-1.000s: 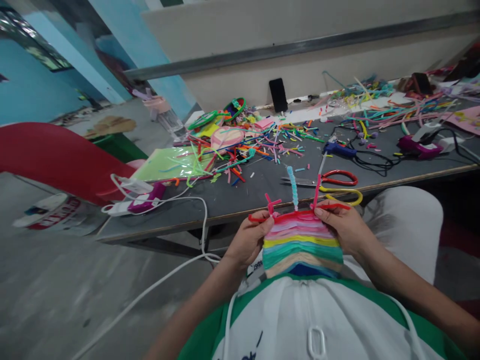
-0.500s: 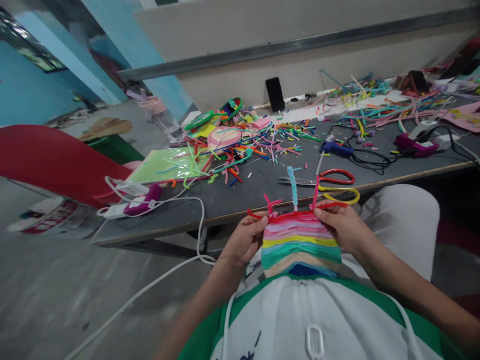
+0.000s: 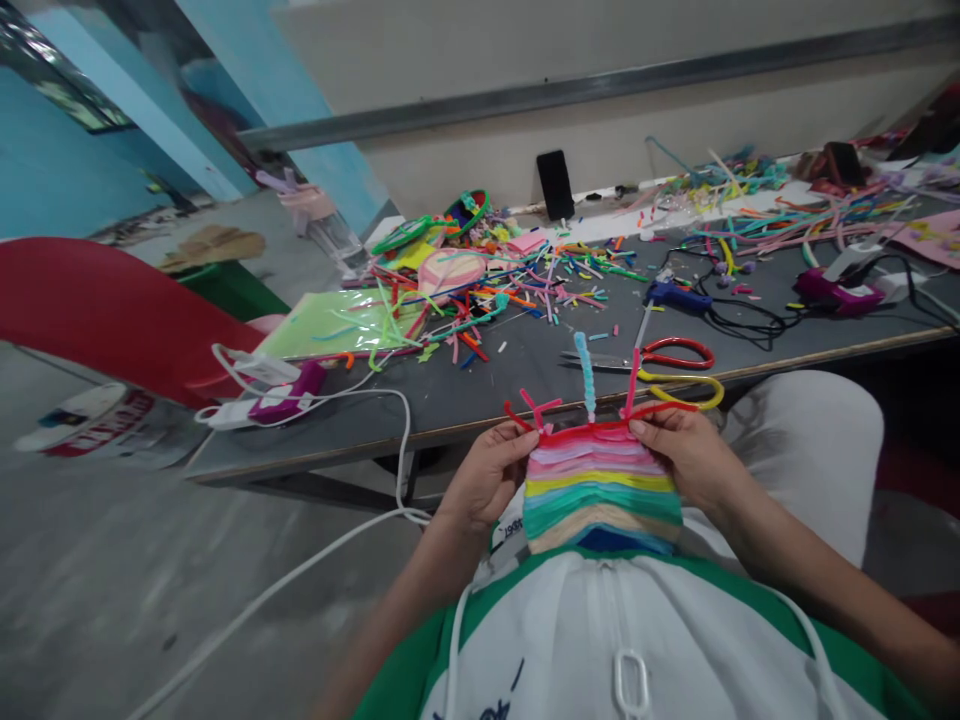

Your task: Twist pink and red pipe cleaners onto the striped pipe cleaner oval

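A striped panel of pipe cleaners (image 3: 600, 485) lies against my torso, with bands of red, pink, yellow, teal, beige and blue. Its upper left corner is pinched in my left hand (image 3: 496, 468), beside a pink twisted stem. My right hand (image 3: 679, 445) grips the upper right corner, where a red strand sticks out past the fingers. From the middle of the top edge a light blue fuzzy stem (image 3: 586, 378) stands up. Just beyond the panel, scissors (image 3: 679, 354) with red and yellow handles rest at the table's edge.
The dark table (image 3: 360, 424) bears scattered pipe cleaner pieces (image 3: 555, 290), a blue glue gun (image 3: 679, 296), a green plastic packet (image 3: 337, 322) and a purple plug block (image 3: 289, 395) with white cable. A phone (image 3: 555, 185) leans on the back wall. A red chair (image 3: 112, 310) stands left.
The camera view has shifted slightly. The red strand end by my left hand now points more upward. Both hands keep their hold on the panel.
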A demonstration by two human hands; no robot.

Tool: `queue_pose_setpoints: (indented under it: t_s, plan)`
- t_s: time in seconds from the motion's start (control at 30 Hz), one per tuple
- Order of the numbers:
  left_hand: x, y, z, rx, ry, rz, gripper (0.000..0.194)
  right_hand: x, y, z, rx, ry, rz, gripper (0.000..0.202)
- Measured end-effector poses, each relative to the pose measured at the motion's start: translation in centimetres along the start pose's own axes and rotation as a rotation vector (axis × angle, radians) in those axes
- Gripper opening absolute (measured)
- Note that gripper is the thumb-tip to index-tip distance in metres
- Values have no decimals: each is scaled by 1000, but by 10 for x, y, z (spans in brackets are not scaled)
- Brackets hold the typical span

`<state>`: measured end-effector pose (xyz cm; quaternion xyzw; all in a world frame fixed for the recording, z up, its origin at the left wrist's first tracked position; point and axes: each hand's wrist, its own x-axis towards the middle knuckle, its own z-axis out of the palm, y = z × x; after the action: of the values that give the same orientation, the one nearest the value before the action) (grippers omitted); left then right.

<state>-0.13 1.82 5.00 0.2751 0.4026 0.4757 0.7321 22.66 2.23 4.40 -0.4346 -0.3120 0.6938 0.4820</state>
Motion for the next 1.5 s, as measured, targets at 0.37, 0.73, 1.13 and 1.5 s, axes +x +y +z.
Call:
queue_pose_setpoints:
  t_s: [0.37, 0.73, 1.13, 1.5]
  plan:
    - [1, -3, 5, 17, 54, 46, 18, 6, 3, -6, -30, -17, -36, 24]
    - [0, 12, 10, 103, 41, 6, 21, 4, -8, -1, -115, -25, -129, 25]
    - [8, 33, 7, 279, -7, 12, 22, 8, -17, 3, -13, -82, -5, 28]
    - [4, 27, 1, 154, 7, -10, 26, 2, -10, 5, 9, -25, -90, 24]
